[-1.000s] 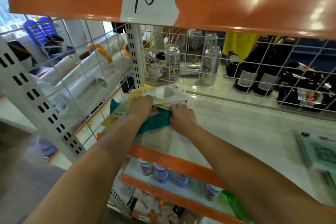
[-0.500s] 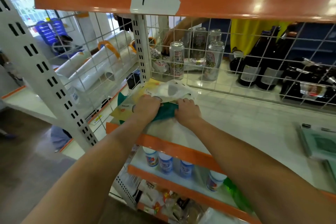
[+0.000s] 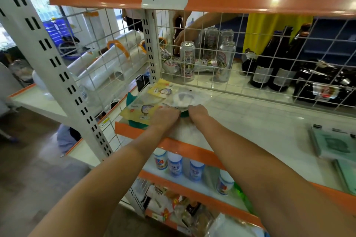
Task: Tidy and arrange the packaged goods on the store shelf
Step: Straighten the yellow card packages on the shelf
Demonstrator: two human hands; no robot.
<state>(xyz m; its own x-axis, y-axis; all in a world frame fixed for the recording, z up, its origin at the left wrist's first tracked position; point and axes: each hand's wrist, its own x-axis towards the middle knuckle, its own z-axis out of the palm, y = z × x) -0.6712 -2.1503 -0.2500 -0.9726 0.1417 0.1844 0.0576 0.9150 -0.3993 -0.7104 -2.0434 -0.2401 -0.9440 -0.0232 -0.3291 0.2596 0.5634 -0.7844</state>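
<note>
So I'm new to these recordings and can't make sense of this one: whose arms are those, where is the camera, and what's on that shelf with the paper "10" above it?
There is no machine here. The camera sits on a person's head and looks forward and down, so the two bare arms are that person's own. The left hand and the right hand both rest on a pile of flat packets, yellow, clear and teal, at the left end of the white shelf. How the fingers lie cannot be seen, so I cannot say whether they grip or only press. Two greenish flat packs lie at the shelf's right end. Behind the wire grid stand drink cans and dark bottles, where another person's arm reaches in. Small white bottles stand on the shelf below.
</note>
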